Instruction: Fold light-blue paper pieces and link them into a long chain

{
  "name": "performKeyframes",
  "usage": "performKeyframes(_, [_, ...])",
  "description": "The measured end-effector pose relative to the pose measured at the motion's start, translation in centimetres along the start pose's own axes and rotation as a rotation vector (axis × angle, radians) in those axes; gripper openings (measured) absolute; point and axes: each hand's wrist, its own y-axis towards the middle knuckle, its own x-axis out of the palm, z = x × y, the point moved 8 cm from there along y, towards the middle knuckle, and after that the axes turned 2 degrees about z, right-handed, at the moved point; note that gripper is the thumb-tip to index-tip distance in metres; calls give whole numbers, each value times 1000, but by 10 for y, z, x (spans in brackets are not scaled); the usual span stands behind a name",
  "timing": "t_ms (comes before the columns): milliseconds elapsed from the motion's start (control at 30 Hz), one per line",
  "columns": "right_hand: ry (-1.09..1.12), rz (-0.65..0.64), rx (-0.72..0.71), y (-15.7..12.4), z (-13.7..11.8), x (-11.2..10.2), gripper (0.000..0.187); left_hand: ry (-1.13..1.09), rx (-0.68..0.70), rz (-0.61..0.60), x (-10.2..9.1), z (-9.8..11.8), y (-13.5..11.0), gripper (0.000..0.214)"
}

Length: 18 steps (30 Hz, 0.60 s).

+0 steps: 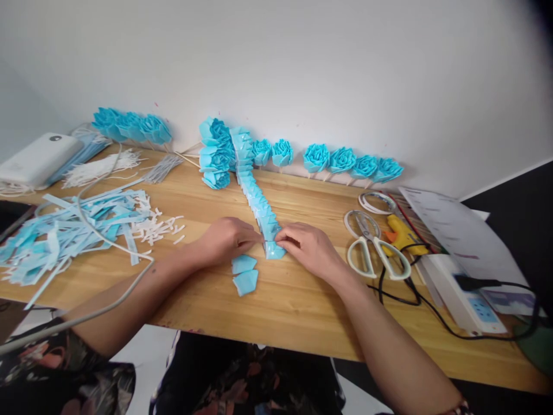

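Your left hand (pixel 228 235) has its fingertips closed on the left edge of the blue strip (pixel 256 197), close to the near end. Your right hand (pixel 309 246) pinches the right edge opposite. The strip, made of overlapping pieces, lies on the wooden table (pixel 302 314) between your hands and runs back to the flower cluster (pixel 216 155) near the wall. Two loose blue pieces (pixel 245 282) lie just below your left hand. Scissors (pixel 370 235) and a yellow glue gun (pixel 402 233) lie to your right; cut strips (pixel 86 225) are heaped to your left.
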Motion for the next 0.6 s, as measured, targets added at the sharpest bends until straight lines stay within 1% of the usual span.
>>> performKeyframes(133, [2, 0, 8, 0, 1, 1, 10, -41, 25, 62, -7, 5, 1, 23])
performKeyframes(267, [1, -2, 21, 0, 2, 3, 10, -58, 25, 25, -4, 8, 2, 26])
performKeyframes(467, [5, -4, 28, 0, 4, 5, 12, 32, 28, -9, 5, 5, 0, 25])
performKeyframes(600, [54, 22, 5, -1, 2, -1, 14, 40, 28, -16, 9, 2, -2, 25])
